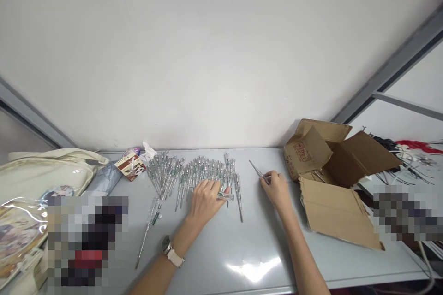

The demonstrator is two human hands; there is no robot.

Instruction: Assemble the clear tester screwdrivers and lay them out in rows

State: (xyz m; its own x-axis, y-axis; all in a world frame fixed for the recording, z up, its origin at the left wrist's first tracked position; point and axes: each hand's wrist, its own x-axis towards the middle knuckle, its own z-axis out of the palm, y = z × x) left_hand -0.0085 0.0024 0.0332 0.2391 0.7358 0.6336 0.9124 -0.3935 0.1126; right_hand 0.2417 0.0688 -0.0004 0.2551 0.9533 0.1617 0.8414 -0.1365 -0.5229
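Several clear-handled tester screwdrivers (194, 173) lie side by side in a row on the grey table (242, 249) near the wall. My left hand (204, 200), with a watch on the wrist, rests on the right part of the row, fingers closed on one clear screwdriver (226, 196). To the right of the row, my right hand (277, 189) pinches a thin metal rod (256, 169) that points up and to the left. One screwdriver (239, 198) lies at the right end of the row, another (149, 226) lies apart, nearer to me on the left.
An open cardboard box (332, 179) stands at the right with its flaps spread. A cream bag (41, 179) and a small printed carton (130, 165) sit at the left. Cables (404, 156) lie on a surface beyond the box. A white wall backs the table.
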